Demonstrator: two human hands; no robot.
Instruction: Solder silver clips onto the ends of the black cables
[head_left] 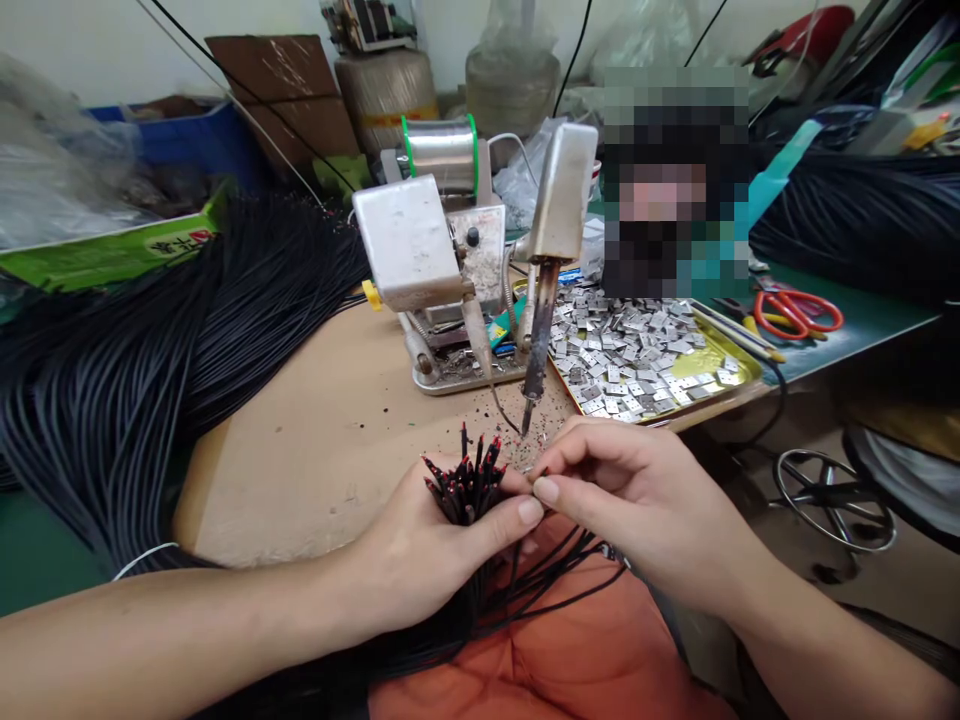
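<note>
The bunch of thin black wires with red tips stands up out of the left hand, which is wrapped snugly around it, over some orange cloth. The right hand has its thumb and finger pinched together by the left thumb; I cannot tell what is between them. A dark, pointy soldering iron hangs just above. Behind it is a shiny roll of silver wire with green edges. To the right, small flat metal pieces fill most of a yellow tray.

Soldering iron stands before held wires, clearance unclear; board leftward is passable.
</note>
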